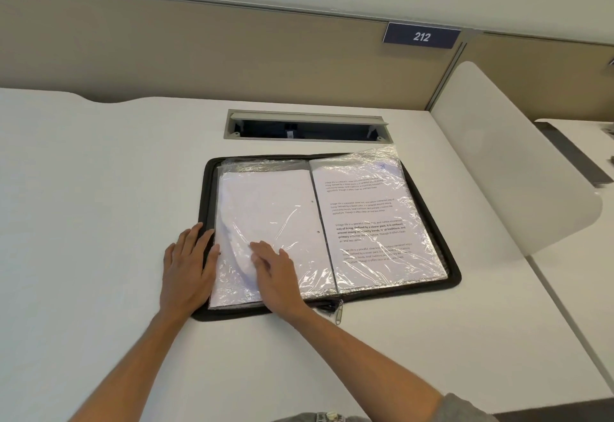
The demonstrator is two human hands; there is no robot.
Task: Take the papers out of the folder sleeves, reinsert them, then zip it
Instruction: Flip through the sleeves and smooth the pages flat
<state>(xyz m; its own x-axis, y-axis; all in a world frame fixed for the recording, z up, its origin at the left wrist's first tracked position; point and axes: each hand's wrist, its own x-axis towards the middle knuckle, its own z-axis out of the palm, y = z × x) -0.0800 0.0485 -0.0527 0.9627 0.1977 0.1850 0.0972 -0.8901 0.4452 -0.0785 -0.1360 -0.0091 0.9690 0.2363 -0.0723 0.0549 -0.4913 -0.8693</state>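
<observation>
A black zip folder lies open flat on the white desk. Its left clear sleeve holds a blank-looking white paper. The right sleeve holds a printed sheet with paragraphs of text. My left hand rests flat on the folder's left edge, fingers straight. My right hand presses flat on the lower part of the left sleeve, fingers pointing left. The zipper pull hangs at the folder's front edge, near my right wrist.
The white desk spreads wide to the left and in front. A cable slot is open just behind the folder. A white divider panel stands at the right. A beige partition with a "212" sign rises behind.
</observation>
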